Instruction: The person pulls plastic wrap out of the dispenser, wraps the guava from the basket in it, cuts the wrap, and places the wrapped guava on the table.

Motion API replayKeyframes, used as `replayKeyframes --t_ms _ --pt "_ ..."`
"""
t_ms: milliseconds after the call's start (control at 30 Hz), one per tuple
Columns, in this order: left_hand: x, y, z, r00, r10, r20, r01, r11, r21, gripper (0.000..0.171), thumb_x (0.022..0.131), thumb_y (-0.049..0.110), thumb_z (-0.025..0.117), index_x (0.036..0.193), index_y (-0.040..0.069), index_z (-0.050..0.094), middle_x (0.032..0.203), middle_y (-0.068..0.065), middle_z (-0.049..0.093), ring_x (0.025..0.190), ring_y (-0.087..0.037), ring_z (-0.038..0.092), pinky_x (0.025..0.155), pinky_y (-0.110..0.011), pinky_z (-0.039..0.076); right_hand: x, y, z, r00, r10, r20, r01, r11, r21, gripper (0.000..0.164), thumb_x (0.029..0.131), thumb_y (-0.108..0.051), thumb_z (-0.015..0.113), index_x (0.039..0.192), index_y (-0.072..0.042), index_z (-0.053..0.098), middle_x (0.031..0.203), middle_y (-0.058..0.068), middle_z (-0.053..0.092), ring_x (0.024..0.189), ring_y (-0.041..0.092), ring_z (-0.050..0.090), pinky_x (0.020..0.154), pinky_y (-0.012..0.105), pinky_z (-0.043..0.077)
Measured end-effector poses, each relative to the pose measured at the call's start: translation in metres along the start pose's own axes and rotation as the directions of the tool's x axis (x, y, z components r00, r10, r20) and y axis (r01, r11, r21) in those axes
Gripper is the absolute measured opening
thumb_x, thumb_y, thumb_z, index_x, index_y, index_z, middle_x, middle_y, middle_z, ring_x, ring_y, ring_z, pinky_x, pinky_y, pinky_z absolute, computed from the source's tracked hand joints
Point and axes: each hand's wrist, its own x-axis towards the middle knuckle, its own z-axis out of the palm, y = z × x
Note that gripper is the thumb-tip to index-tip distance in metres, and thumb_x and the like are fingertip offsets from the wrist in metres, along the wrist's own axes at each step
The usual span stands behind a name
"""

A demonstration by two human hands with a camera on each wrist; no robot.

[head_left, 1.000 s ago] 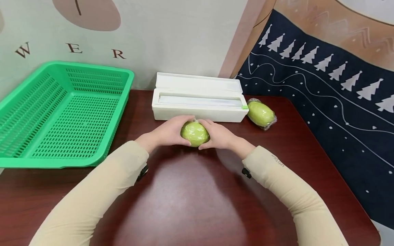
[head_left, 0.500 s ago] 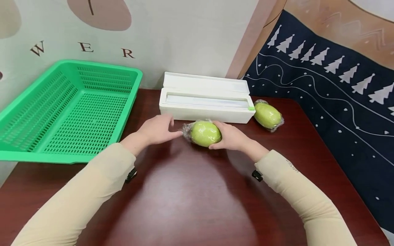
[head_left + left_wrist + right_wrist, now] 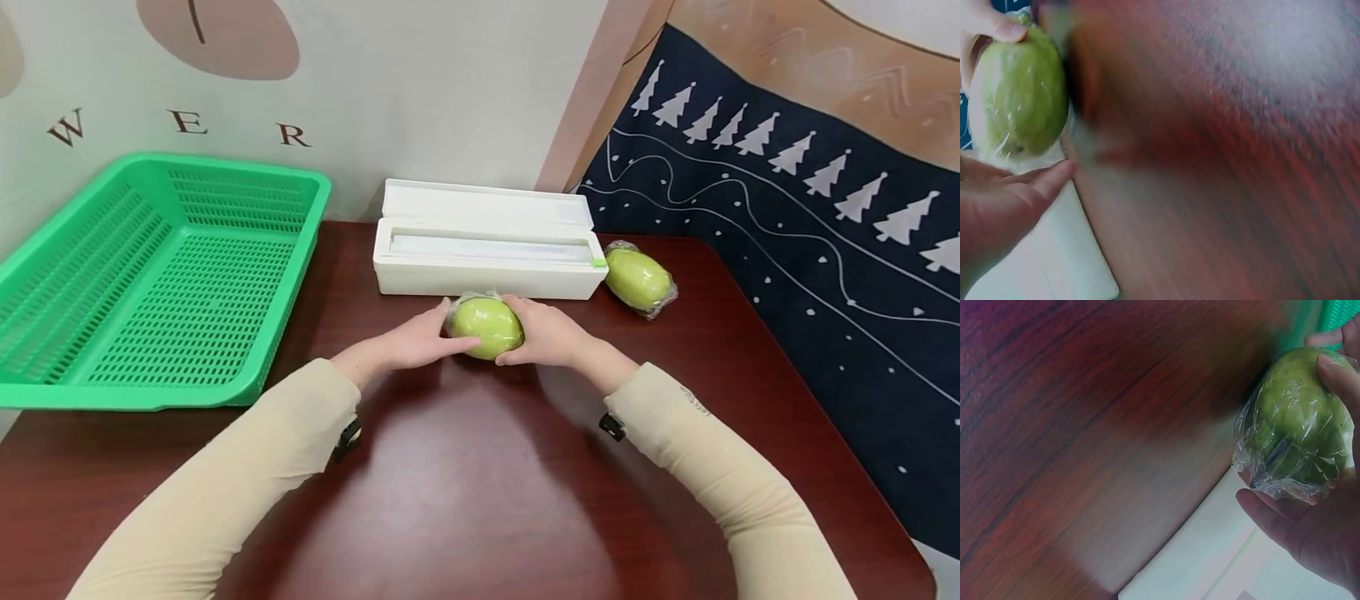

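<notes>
A green oval fruit (image 3: 486, 327) in clear cling film is between my hands, in front of the white box. My right hand (image 3: 551, 335) grips its right end, thumb in front and fingers behind. At its left end my left hand (image 3: 411, 339) holds it, thumb across the front and fingertips at the back. The right wrist view shows crumpled film on the fruit (image 3: 1300, 419), with the left thumb lying on it. In the left wrist view the right thumb rests on the far end of the fruit (image 3: 1022, 94). Whether it touches the table is unclear.
Behind the hands stands a white cling film box (image 3: 487, 277) with its lid up and a green slider (image 3: 597, 262). A second wrapped green fruit (image 3: 639, 279) lies at its right end. A green plastic basket (image 3: 296, 283) stands at the left on the dark red table (image 3: 465, 500).
Half a second ago my left hand was apart from the fruit's left end, with loose film showing there. It has moved right and holds the fruit again. My right hand has kept its grip.
</notes>
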Motion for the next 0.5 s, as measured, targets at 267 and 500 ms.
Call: replayKeyframes --t_ms 267,500 --pt "0.012 -0.001 0.016 0.992 0.065 -0.111 -0.058 0.996 0.068 0.108 0.074 0.042 0.075 0.147 0.001 0.006 0.142 -0.023 0.026 0.128 -0.032 0.037 0.105 -0.045 0.036 0.003 -0.001 0.0 0.999 -0.052 0.008 0.052 0.998 -0.041 0.086 0.07 -0.043 0.077 0.137 -0.006 0.039 0.122 0.011 0.056 0.103 0.023 0.058 0.09 0.039 0.048" --pt "0.02 -0.002 0.013 0.978 0.19 -0.085 -0.163 0.954 0.252 0.096 0.072 0.037 0.079 0.144 0.005 0.023 0.137 -0.018 0.035 0.119 -0.035 0.043 0.099 -0.047 0.041 0.004 0.002 -0.003 0.994 -0.094 0.059 0.096 0.995 -0.041 0.088 0.072 -0.042 0.076 0.14 -0.005 0.034 0.126 0.012 0.054 0.107 0.024 0.057 0.092 0.038 0.047"
